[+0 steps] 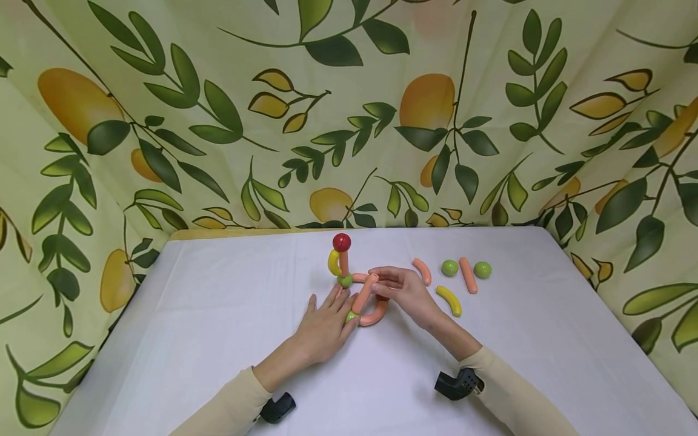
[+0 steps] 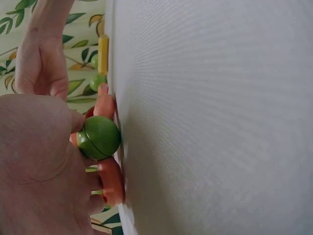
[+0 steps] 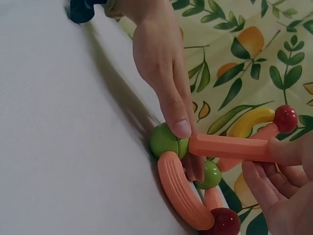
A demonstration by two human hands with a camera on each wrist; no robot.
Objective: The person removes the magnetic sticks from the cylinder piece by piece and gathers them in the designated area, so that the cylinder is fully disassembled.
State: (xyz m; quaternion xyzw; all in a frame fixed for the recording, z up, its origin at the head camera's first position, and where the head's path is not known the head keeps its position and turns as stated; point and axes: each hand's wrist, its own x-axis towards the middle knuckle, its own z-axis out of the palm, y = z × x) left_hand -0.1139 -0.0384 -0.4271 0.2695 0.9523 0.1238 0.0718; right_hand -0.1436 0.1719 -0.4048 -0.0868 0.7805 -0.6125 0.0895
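Note:
My right hand [image 1: 408, 293] pinches the upper end of a straight orange stick [image 1: 363, 297] between thumb and fingers. The stick's lower end meets a green ball [image 3: 164, 142] on the table. My left hand [image 1: 323, 332] holds that ball, its thumb on one side and fingers on the other. From the ball a curved orange piece [image 3: 183, 196] runs to a red ball [image 3: 226, 223], part of a low ring of joined pieces. At the ring's far side, a second green ball [image 1: 345, 280] carries an upright orange stick [image 1: 344, 263], a yellow curved piece [image 1: 334, 263] and a red ball [image 1: 342, 242].
Loose pieces lie on the white table [image 1: 191, 339] to the right: a curved orange piece [image 1: 422, 271], two green balls [image 1: 449, 267], a straight orange stick [image 1: 468, 275] and a yellow curved piece [image 1: 449, 301]. A leaf-patterned curtain [image 1: 349, 121] hangs behind the table.

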